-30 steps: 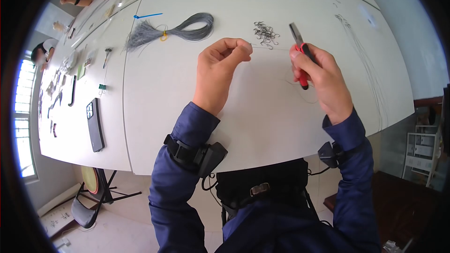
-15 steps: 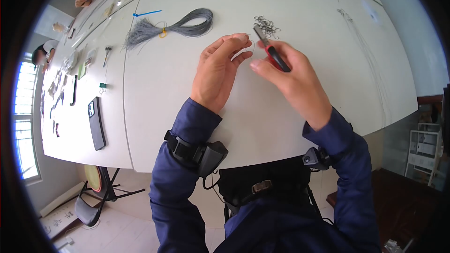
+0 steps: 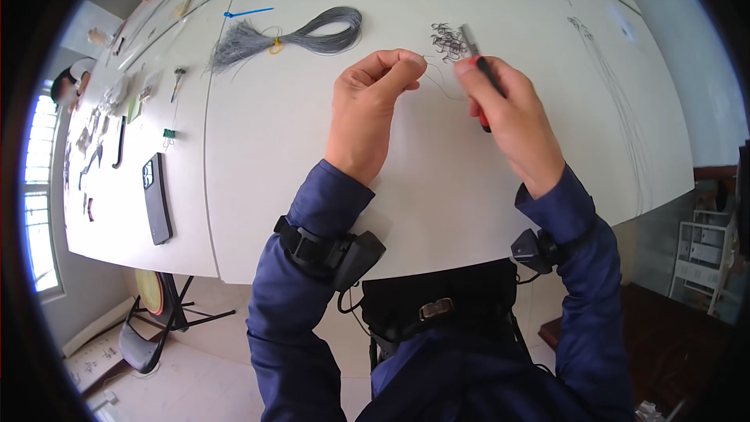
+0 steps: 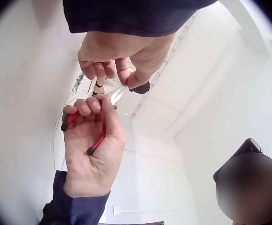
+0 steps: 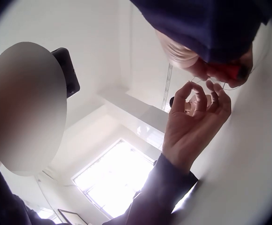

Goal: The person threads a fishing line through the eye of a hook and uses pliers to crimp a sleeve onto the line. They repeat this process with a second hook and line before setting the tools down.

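My left hand (image 3: pixel 363 105) pinches a thin fishing line (image 3: pixel 445 90) between thumb and forefinger, and the line curves off toward my right hand. Pliers (image 3: pixel 486 74) with red and black handles are gripped in my right hand (image 3: pixel 512 109), their metal nose pointing up and away from me. In the left wrist view the handles lie across the right palm, close below the left fingertips. Just beyond the pliers' nose lies a pile of dark fish hooks (image 3: pixel 447 41). Whatever else sits inside the left pinch is hidden by the fingers.
A grey bundle of line (image 3: pixel 332 31) with a yellow tie lies at the back left, near a blue cable tie (image 3: pixel 248 12). Finished-looking strands (image 3: pixel 613 82) stretch along the right side. A phone (image 3: pixel 157 199) rests at left. Other people sit at the far left.
The right hand swung left with the pliers close to the left hand, then drew back right, nose turning upward. The left fingers spread around a loop of line, then closed into a pinch.
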`<state>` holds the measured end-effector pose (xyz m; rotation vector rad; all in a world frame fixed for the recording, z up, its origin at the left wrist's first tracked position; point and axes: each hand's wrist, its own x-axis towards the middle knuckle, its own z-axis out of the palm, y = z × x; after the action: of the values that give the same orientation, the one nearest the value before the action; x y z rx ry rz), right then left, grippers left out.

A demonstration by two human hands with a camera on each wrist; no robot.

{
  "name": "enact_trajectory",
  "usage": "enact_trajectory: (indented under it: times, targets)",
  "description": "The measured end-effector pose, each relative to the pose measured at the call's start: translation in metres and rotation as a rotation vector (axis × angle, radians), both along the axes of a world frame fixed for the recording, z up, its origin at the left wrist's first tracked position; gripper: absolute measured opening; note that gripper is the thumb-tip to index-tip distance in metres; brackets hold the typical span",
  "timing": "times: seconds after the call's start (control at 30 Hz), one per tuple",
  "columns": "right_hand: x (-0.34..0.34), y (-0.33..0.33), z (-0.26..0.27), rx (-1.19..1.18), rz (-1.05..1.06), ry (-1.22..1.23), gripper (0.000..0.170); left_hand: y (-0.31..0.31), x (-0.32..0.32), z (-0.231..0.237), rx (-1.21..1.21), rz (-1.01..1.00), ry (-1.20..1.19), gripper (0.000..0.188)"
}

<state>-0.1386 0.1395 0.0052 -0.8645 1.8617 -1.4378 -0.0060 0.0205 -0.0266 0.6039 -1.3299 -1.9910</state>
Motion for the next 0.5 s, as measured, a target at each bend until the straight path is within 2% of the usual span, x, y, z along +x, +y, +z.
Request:
enact_trajectory:
  times: [0.1,0.2,0.5]
  targets:
    - [0.010,0.014,0.011,-0.106,-0.017,-0.121,0.038,0.004,-0.001,0.004,-0.135,0.116,-0.087,0.013]
    - [0.020,0.024,0.021,0.000,0.118,-0.351,0.040,0.007,-0.001,0.008,-0.250,0.199,-0.129,0.013]
    - [0.027,0.016,0.015,0.059,0.147,-0.402,0.042,0.005,-0.003,0.003,-0.468,0.261,-0.096,0.011]
